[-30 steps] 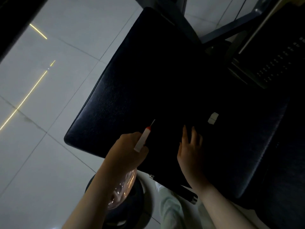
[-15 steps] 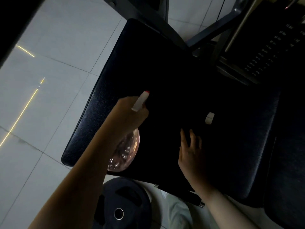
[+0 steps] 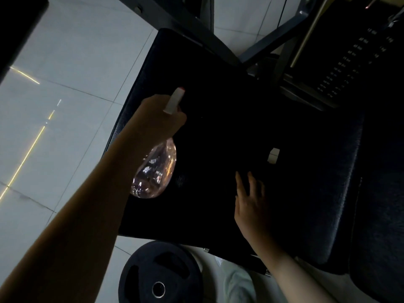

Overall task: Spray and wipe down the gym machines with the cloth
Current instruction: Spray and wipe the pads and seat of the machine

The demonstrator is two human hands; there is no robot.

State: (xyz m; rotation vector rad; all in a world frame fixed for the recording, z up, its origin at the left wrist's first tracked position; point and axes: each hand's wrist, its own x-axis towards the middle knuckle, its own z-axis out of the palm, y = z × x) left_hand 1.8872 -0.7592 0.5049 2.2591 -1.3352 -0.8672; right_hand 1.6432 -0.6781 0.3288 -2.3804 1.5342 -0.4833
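Note:
The gym machine's black padded seat [image 3: 207, 84] fills the middle of the view. My left hand [image 3: 157, 119] grips a spray bottle [image 3: 156, 171] with a clear pinkish body and a white, red-tipped nozzle, held above the seat's left half and pointing away from me. My right hand [image 3: 251, 204] lies flat on the near part of the seat, fingers straight. A small white tag [image 3: 273, 155] sits on the dark surface just beyond those fingers. I cannot tell whether a dark cloth lies under the hand.
A black weight plate [image 3: 159, 274] lies on the pale tiled floor [image 3: 65, 62] below the seat's near edge. Dark frame bars [image 3: 196, 25] and a weight stack [image 3: 349, 62] stand at the far right. Another black pad [image 3: 382, 215] borders the right edge.
My left hand has carried the spray bottle forward and up over the seat, bringing the bottle's body into full view. My right hand stays flat in the same spot.

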